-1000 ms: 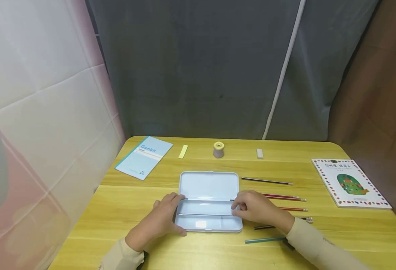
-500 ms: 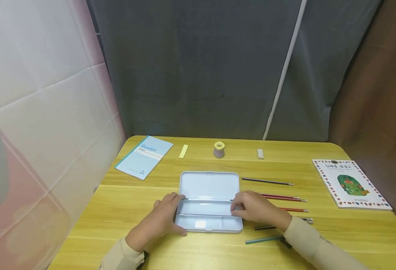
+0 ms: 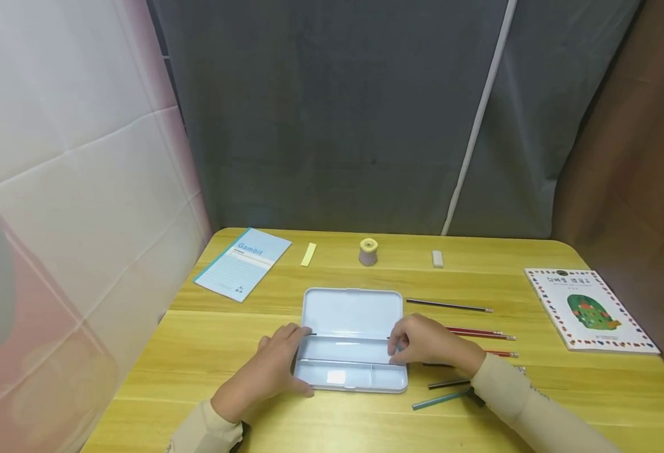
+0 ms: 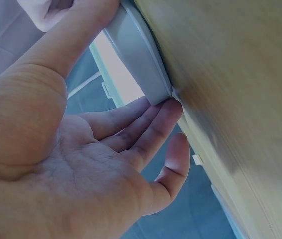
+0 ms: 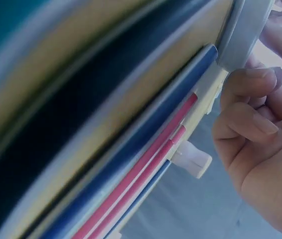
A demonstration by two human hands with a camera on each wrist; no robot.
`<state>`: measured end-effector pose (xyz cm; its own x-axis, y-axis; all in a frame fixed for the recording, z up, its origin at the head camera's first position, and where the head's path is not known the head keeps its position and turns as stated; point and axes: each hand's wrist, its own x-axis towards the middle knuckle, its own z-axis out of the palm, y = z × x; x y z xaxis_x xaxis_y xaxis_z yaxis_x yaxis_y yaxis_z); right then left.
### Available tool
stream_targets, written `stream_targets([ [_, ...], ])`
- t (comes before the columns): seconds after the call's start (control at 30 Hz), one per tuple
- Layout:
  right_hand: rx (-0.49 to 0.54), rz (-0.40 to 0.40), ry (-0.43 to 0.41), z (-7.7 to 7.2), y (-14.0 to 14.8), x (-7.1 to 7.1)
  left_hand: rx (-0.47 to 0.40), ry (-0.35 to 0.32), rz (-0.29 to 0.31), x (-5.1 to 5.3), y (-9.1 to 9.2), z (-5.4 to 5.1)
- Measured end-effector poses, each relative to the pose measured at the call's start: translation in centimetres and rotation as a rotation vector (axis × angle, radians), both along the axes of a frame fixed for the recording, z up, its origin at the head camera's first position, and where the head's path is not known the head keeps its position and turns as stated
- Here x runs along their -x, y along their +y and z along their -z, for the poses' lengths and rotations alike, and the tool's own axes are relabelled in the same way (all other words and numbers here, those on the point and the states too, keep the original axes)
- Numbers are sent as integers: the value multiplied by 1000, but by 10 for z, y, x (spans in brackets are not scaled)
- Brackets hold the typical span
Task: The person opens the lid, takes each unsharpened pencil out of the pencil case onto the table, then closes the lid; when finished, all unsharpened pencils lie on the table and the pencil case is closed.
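Observation:
A white pencil case (image 3: pixel 352 311) lies open near the middle of the table, with a divided lower tray. My left hand (image 3: pixel 268 366) holds its left end, the thumb at the front corner and the fingers by the hinge; in the left wrist view, fingertips (image 4: pixel 168 109) touch the case's corner. At the right end of the tray is my right hand (image 3: pixel 427 343), fingers curled down beside the divider. Several fingers (image 5: pixel 248 122) show bent in the right wrist view. Whether anything is between its thumb and index finger is hidden.
Several pencils lie right of the case, including a teal pencil (image 3: pixel 438 401) and a dark pencil (image 3: pixel 449 305). Behind are a notebook (image 3: pixel 243 264), a yellow strip (image 3: pixel 308 255), a yellow-topped spool-shaped object (image 3: pixel 368 253) and a white eraser (image 3: pixel 437 258). A picture book (image 3: pixel 591 309) lies far right.
My right hand has shifted slightly at the case's right end. The teal pencil under the right sleeve has turned a little. My left hand and the case stay practically still.

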<state>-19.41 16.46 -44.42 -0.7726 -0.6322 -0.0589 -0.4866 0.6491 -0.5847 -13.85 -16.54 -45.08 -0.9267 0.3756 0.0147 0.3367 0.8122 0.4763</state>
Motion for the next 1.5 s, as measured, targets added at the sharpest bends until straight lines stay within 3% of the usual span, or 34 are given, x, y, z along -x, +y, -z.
stream_targets([
  [0.27, -72, -23, 203, 1, -2, -4, -13, 9, 2, 0, 1, -5],
  [0.97, -170, -54, 361, 5, -5, -14, -13, 11, 7, -2, 0, -1],
  [1.17, -91, -31, 389, 2, 17, -17, -14, -2, 2, -3, 1, -1],
  [1.5, -14, 111, 398, -16, 84, -12, -13, -23, -12, -2, 2, -4],
])
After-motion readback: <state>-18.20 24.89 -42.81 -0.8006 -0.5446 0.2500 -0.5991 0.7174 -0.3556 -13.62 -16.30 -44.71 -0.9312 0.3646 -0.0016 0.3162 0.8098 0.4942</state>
